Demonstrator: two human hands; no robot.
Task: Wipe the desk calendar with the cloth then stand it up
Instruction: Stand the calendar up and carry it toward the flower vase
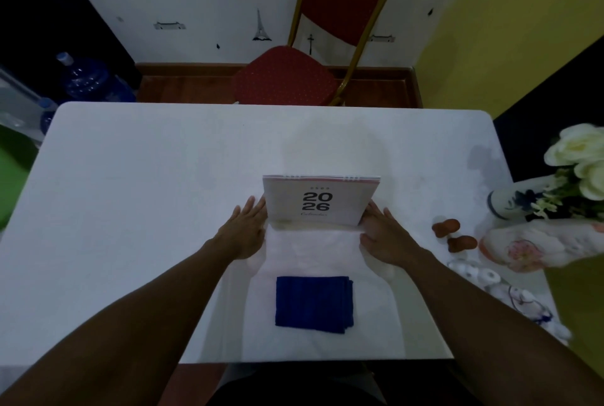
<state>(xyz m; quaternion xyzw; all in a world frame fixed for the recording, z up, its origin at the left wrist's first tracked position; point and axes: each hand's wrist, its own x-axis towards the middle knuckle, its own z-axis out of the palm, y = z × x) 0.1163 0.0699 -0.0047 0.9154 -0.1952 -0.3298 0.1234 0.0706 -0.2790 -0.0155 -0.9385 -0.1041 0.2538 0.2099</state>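
Note:
The desk calendar [318,201], white with "2026" printed on its front, stands upright on the white table [137,183] near the middle. My left hand [245,230] rests flat against its left lower edge, fingers extended. My right hand [384,235] lies flat against its right lower edge in the same way. Neither hand wraps around the calendar. The folded dark blue cloth [313,304] lies flat on the table between my forearms, close to the near edge and apart from both hands.
A red chair [287,78] stands behind the far edge. At the right are a vase of white flowers [575,173], two small brown objects [452,234], a pale bag [536,243] and white reels [480,273]. Blue water bottles [86,78] sit on the floor at left.

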